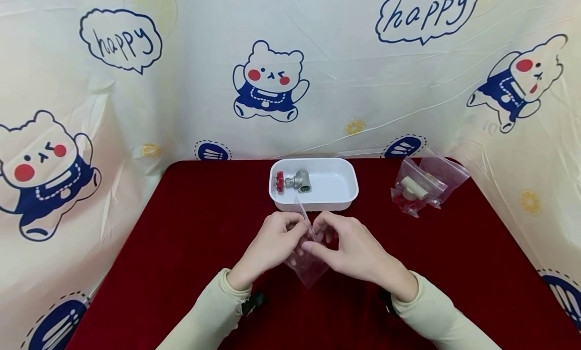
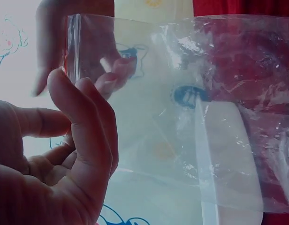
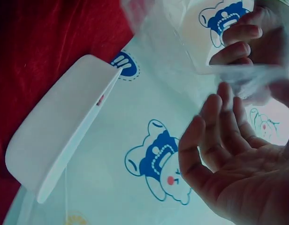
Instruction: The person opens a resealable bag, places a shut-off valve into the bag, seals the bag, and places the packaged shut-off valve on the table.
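Observation:
A clear zip bag [image 1: 312, 270] is held upright between both hands, near the tray's front side. My left hand [image 1: 277, 241] pinches it near the zip strip, which runs along one edge in the left wrist view. My right hand [image 1: 356, 249] has its thumb and fingertips at the bag's same upper edge; the exact contact is blurred in the right wrist view. I see nothing inside the bag. Beyond the hands is a white tray [image 1: 333, 183], holding a metal valve [image 1: 301, 181] with a red handwheel [image 1: 280, 181].
To the right of the tray lie more clear bags [image 1: 447, 176] with a white pipe fitting [image 1: 414, 187] and something red inside. Dark red cloth [image 1: 204, 214] covers the table. A printed curtain [image 1: 336, 88] hangs behind and along both sides.

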`<action>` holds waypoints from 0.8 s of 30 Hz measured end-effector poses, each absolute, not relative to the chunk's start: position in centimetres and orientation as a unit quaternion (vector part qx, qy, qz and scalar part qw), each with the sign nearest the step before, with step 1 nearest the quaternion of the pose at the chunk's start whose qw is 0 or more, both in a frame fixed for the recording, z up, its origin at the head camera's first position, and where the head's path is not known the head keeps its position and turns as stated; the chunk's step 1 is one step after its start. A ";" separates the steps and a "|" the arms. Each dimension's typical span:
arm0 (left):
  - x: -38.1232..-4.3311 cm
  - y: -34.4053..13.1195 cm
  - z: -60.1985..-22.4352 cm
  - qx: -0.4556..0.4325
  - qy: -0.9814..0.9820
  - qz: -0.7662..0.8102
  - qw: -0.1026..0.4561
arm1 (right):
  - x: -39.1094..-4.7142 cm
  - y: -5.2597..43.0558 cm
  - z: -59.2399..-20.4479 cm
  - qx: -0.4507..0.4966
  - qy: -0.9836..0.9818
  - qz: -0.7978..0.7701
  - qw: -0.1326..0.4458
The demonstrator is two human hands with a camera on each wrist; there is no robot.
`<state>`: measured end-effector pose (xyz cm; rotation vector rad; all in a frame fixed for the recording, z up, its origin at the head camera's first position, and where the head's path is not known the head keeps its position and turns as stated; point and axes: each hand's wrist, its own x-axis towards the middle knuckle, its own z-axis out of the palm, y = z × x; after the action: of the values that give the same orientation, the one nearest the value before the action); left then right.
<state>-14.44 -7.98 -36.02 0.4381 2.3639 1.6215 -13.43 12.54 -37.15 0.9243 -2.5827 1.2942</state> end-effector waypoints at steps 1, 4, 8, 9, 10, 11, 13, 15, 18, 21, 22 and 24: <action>-14.4 -8.0 -36.1 0.154 0.809 0.554 0.122 | -13.5 12.6 -37.1 0.297 -0.849 0.436 0.036; -14.5 -8.2 -36.3 0.170 0.806 0.551 0.133 | -13.7 12.6 -37.0 0.283 -0.841 0.461 0.003; -14.6 -8.4 -36.4 0.194 0.805 0.540 0.152 | -14.1 12.7 -37.2 0.281 -0.834 0.474 -0.016; -14.6 -8.5 -36.4 0.199 0.805 0.537 0.154 | -14.2 12.8 -37.3 0.281 -0.833 0.476 -0.019; -14.6 -8.5 -36.4 0.203 0.806 0.533 0.157 | -14.3 12.8 -37.3 0.281 -0.832 0.477 -0.023; -14.6 -8.5 -36.4 0.207 0.806 0.530 0.160 | -14.3 12.8 -37.3 0.280 -0.832 0.478 -0.028; -14.6 -8.6 -36.4 0.212 0.806 0.527 0.168 | -14.4 12.8 -37.2 0.277 -0.831 0.481 -0.034; -14.7 -8.6 -36.4 0.219 0.805 0.523 0.171 | -14.4 12.8 -37.2 0.271 -0.831 0.484 -0.040; -14.7 -8.6 -36.4 0.224 0.806 0.521 0.169 | -14.4 12.8 -37.0 0.262 -0.833 0.486 -0.046; -14.7 -8.6 -36.3 0.222 0.808 0.522 0.161 | -14.4 12.8 -37.0 0.254 -0.836 0.484 -0.046; -14.7 -8.6 -36.3 0.222 0.808 0.522 0.160 | -14.4 12.7 -37.0 0.253 -0.837 0.483 -0.044; -14.7 -8.6 -36.3 0.222 0.807 0.524 0.158 | -14.5 12.7 -37.0 0.250 -0.840 0.480 -0.040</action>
<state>-14.71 -8.58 -36.31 0.6343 2.3091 1.4976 -14.50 12.74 -36.98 0.8068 -2.7067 1.5483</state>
